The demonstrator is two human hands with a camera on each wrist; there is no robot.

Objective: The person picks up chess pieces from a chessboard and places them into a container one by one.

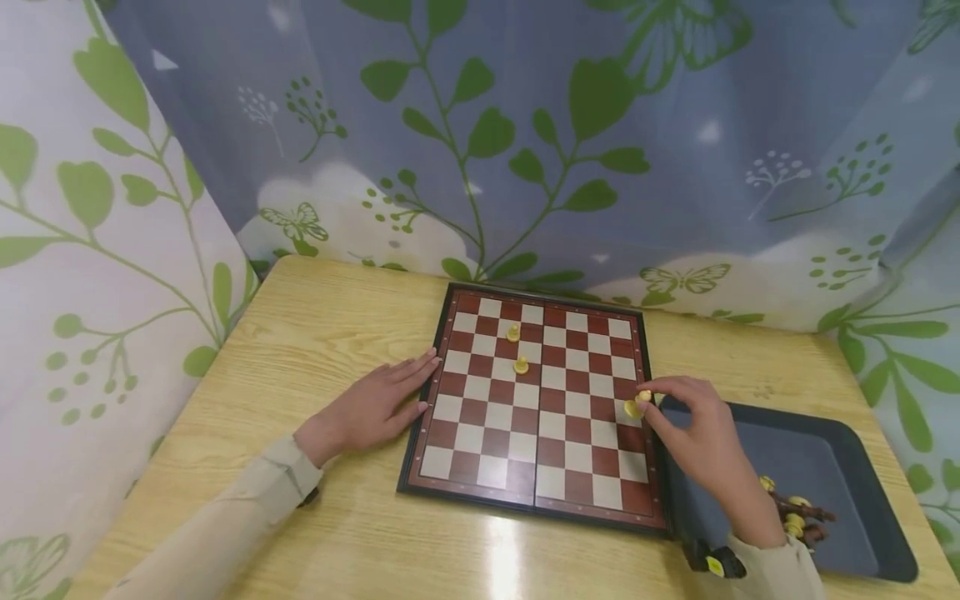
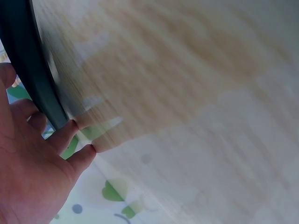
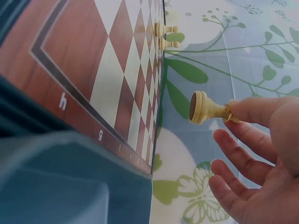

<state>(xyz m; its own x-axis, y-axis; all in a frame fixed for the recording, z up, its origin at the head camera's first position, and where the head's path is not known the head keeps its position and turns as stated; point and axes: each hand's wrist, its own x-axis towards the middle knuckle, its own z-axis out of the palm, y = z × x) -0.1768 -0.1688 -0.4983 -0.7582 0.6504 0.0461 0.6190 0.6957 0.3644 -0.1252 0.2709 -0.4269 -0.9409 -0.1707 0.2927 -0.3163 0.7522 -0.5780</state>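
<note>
In the head view, a red-and-white chessboard [image 1: 498,417] lies on the wooden table. Two pale yellow pawns [image 1: 521,365] stand on its left half, towards the back. My right hand [image 1: 701,442] pinches a pale yellow chess piece [image 3: 205,109] between thumb and index finger, over the board's right edge. The right wrist view shows its round dark-bottomed base off the board, while the fingertips hide its head. Against the board's left edge, my left hand [image 1: 375,408] rests with its fingers extended; in the left wrist view the fingers touch the dark rim [image 2: 35,65].
A dark tray [image 1: 787,433] stands against the board's right side, under my right forearm. Several pale and dark brown chess pieces [image 1: 798,517] lie inside it. Behind the table [image 1: 322,317] hangs a leaf-patterned curtain [image 1: 525,192].
</note>
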